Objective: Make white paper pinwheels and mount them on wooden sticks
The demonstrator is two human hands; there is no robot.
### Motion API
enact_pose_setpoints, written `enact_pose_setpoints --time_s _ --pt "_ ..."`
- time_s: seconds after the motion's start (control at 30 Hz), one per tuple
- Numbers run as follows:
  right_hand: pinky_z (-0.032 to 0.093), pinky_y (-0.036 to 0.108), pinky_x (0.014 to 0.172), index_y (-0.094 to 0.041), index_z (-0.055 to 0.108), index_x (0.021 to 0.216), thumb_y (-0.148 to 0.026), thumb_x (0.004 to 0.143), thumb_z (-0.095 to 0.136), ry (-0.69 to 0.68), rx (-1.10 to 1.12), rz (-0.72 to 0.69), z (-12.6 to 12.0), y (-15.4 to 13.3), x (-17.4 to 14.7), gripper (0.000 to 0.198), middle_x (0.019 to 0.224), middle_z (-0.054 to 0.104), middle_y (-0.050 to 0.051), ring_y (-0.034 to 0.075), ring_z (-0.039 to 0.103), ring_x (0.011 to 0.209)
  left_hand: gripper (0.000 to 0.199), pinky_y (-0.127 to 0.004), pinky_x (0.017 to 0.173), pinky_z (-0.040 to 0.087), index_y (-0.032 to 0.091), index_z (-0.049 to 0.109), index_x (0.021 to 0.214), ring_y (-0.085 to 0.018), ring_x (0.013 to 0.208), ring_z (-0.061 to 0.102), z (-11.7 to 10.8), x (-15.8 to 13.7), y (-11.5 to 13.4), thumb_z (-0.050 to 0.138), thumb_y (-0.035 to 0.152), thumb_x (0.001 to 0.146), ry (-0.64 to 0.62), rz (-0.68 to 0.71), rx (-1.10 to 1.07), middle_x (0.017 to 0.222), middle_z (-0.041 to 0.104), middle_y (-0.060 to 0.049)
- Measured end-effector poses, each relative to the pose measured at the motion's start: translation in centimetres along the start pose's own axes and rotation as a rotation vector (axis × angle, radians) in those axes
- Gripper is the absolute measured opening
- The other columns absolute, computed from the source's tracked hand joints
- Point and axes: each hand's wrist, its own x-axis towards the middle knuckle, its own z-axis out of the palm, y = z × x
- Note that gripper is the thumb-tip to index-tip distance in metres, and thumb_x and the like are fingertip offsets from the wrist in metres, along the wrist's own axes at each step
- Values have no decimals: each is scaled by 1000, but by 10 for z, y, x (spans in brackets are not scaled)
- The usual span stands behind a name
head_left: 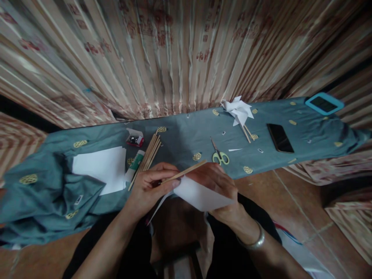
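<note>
My left hand is closed, pinching a flat wooden stick between thumb and fingers. The stick slants up to the right, over a folded white paper. Curled around the far side of that paper is my right hand, its fingertips partly hidden behind it. A narrow paper flap hangs below my left thumb. Just beyond my hands lie green-handled scissors. Left of them, a bundle of wooden sticks rests beside a glue stick.
A stack of white paper and a small open box of metal pins lie left. Toward the right are white paper pinwheels on sticks, a phone and a blue-framed device. A pleated curtain hangs behind the cloth-covered bench.
</note>
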Motion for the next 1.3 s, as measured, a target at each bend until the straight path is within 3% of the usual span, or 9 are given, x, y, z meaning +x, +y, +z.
enact_pose_setpoints --time_s 0.33,0.5,0.67,0.87,1.07,1.3 --pt "54 40 78 -23 60 127 -23 95 49 3 -46 2 -1 -1 1 34 101 73 10 24 69 91 10 -24 69 48 24 81 82 -16 78 62 3 -2 1 74 23 76 -10 9 -8 82 69 -5" --pt "53 40 82 -23 65 121 -14 89 52 50 -89 5 4 2 -3 36 107 72 9 24 68 96 11 -24 68 48 23 81 83 -16 78 62 6 -1 2 75 26 74 6 -39 -44 83 69 -6" --pt "53 41 81 -20 66 113 -14 91 49 62 -93 6 5 3 -4 29 109 72 11 24 67 95 13 -23 66 46 23 81 82 -14 74 60 9 -1 -4 72 32 78 82 -95 -98 84 69 -4" --pt "53 42 84 -20 66 112 -8 85 55 91 -95 24 -3 5 -2 31 111 72 10 24 67 98 19 -23 68 47 22 81 86 -16 76 62 9 1 -11 73 37 77 183 -120 1 84 72 -4" --pt "52 41 83 -19 66 111 -17 91 54 104 -102 44 -11 6 2 24 108 73 11 24 68 97 24 -22 53 43 21 81 91 -13 59 56 8 0 -11 73 38 75 175 -143 56 78 71 -4" --pt "51 38 86 -19 68 111 -27 96 51 167 -60 68 -16 8 4 24 105 73 11 23 68 97 16 -21 56 43 21 81 82 -13 62 56 10 1 -13 71 32 77 134 -35 96 70 66 -4"
